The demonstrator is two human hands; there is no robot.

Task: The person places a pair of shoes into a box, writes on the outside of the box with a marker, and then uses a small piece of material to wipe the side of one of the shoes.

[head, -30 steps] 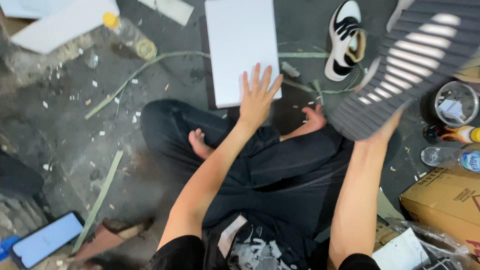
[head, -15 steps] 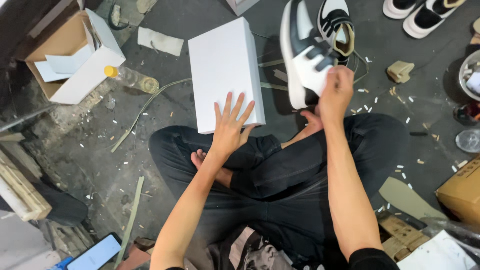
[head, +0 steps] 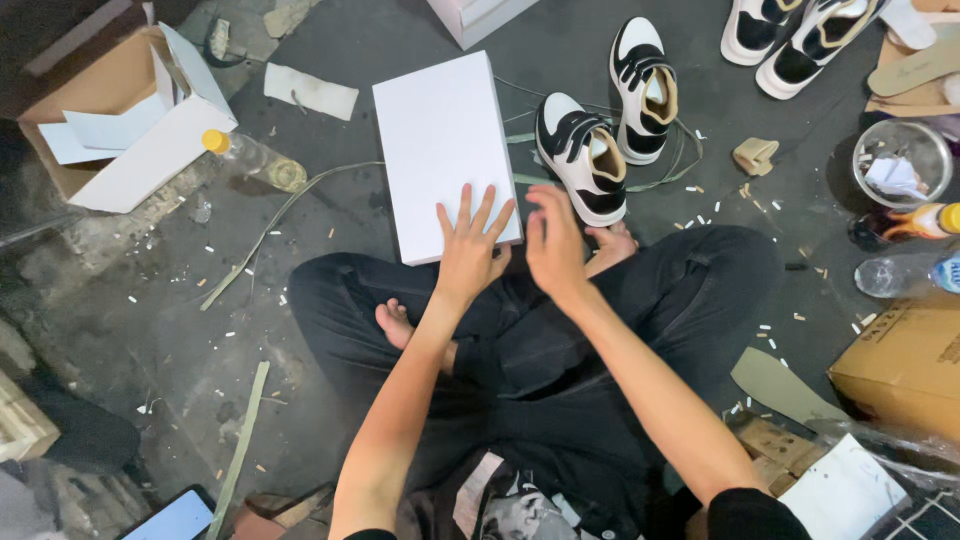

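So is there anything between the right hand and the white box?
Nothing visible. The right hand hovers empty by the near right corner of the white box, where the left hand already rests; the sneaker sits off to the right.

One head camera (worn) looks steeply down, near the floor [head: 150, 300].

L hand [head: 470, 250] flat, fingers spread; R hand [head: 553, 243] open, empty, palm down beside it.
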